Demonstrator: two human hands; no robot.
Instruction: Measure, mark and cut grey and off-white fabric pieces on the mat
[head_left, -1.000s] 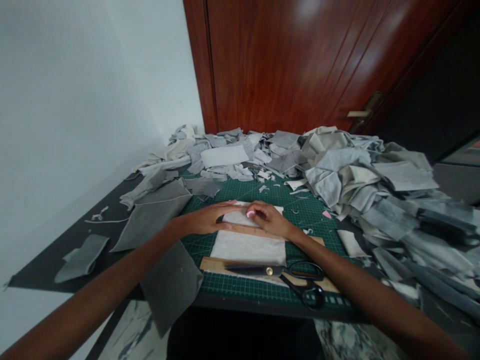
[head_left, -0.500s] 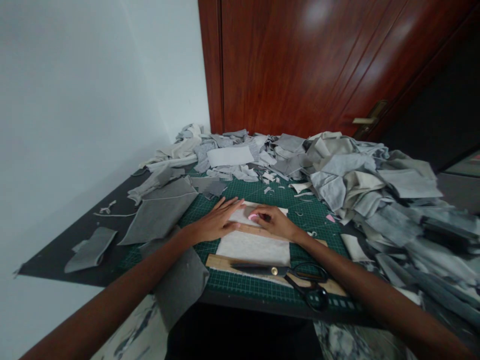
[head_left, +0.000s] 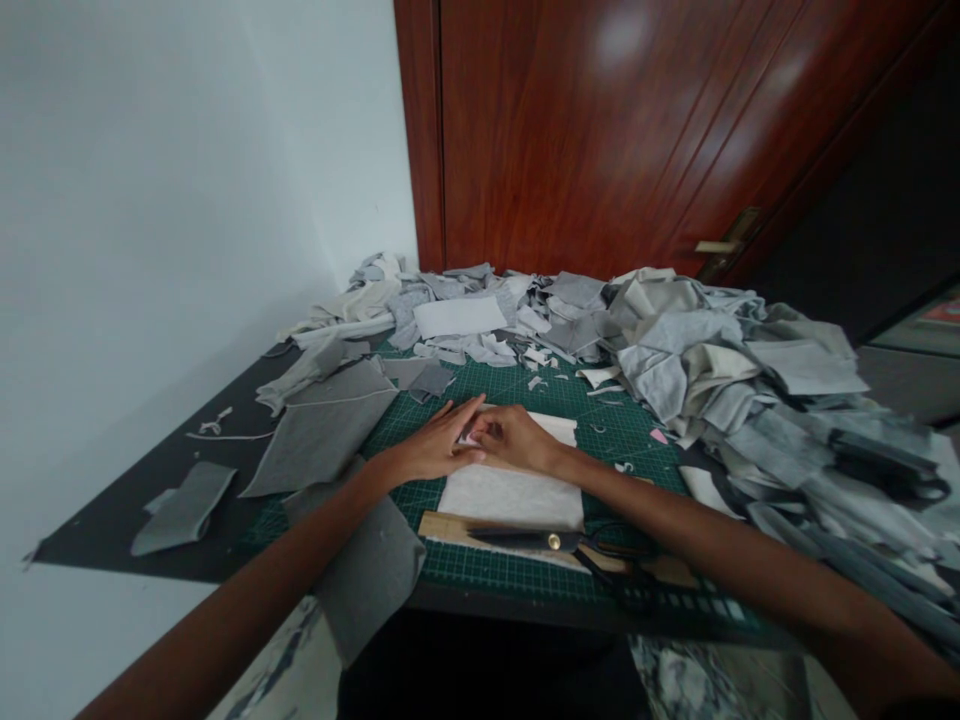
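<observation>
The left hand lies with thumb and fingers spread over the off-white cloth, seemingly steadying it, while the right hand pinches what looks like pink tailor's chalk just above it. Scissors rest across a wooden ruler; fabric scraps are heaped loose on the table, in no visible container.

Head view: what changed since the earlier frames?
The right hand moved left over the white cloth, carrying the pink piece pinched in its fingers; it is now close to the left hand. Nothing was visibly picked up or let go. Unchanged: left hand spread at the cloth's left side, cloth in place, scissors lying on the near ruler.
</observation>
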